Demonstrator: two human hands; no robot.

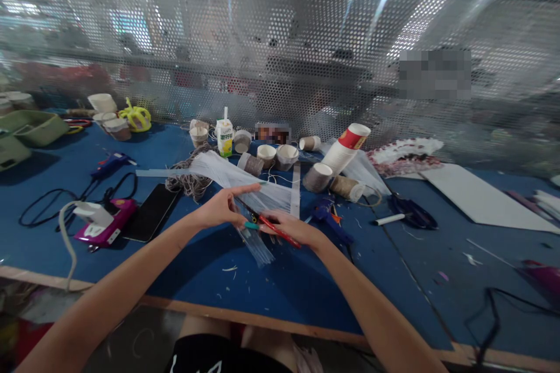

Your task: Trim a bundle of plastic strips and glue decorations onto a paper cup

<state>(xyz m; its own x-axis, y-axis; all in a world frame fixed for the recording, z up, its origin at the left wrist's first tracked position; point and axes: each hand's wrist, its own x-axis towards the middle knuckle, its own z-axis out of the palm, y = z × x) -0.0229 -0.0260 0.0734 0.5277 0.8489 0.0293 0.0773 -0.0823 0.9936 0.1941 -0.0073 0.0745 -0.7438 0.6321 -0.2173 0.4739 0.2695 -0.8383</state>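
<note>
My right hand [291, 226] grips red-handled scissors [280, 231], their dark blades pointing up and left into the space beside my left hand. My left hand [225, 208] holds a translucent white fringed sheet [219, 168], index finger stretched along it and thumb lower down. A loose end of strands [258, 247] hangs below both hands, close over the table. Something teal shows at my left thumb tip, near the scissors; what it is I cannot tell. The blade tips are partly lost among the strands.
Several twine-wrapped cups [266, 154], a drink carton [224, 139] and stacked paper cups [343, 151] stand behind. A phone [153, 213] and a purple power strip [109, 222] lie left. Blue glue guns [329, 218] flank the work; a white board [485, 195] lies right.
</note>
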